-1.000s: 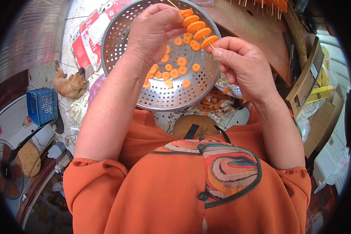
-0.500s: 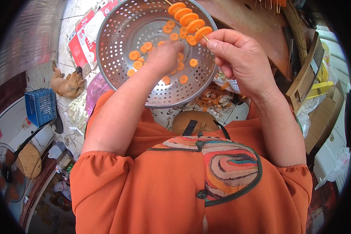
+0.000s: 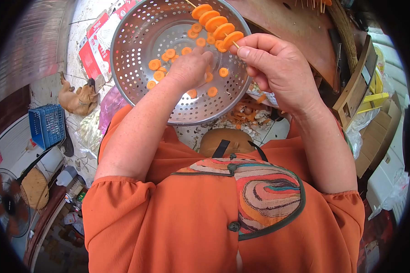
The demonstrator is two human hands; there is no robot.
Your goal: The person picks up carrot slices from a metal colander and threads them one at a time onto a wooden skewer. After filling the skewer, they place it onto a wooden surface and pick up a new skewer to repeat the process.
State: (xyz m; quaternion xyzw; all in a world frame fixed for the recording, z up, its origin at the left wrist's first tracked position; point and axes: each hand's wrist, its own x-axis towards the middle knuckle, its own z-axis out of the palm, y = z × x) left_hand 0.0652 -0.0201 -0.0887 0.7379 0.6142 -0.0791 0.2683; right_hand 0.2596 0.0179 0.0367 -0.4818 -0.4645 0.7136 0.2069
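Observation:
My right hand point(image 3: 278, 63) pinches a thin wooden skewer point(image 3: 236, 44) near its end. Several orange carrot slices point(image 3: 216, 23) are threaded along that skewer, which slants over the colander's upper right side. Inside the metal colander point(image 3: 127, 73), my left hand point(image 3: 192, 68) is down among loose carrot slices point(image 3: 170, 53). Its fingers are curled together and point downward; the fingertips are partly hidden, so whatever they hold cannot be made out. More loose rounds lie scattered over the perforated bottom.
A wooden board point(image 3: 282, 32) lies beyond the colander at right, with skewer ends at its far edge. Peelings point(image 3: 248, 113) lie on the floor below the rim. Leftward are a dog point(image 3: 79, 98), a blue basket point(image 3: 47, 125) and a fan point(image 3: 8, 200).
The colander, skewer and right hand appear shifted slightly left in view. My left hand stays low among the slices, its fingers moved only a little.

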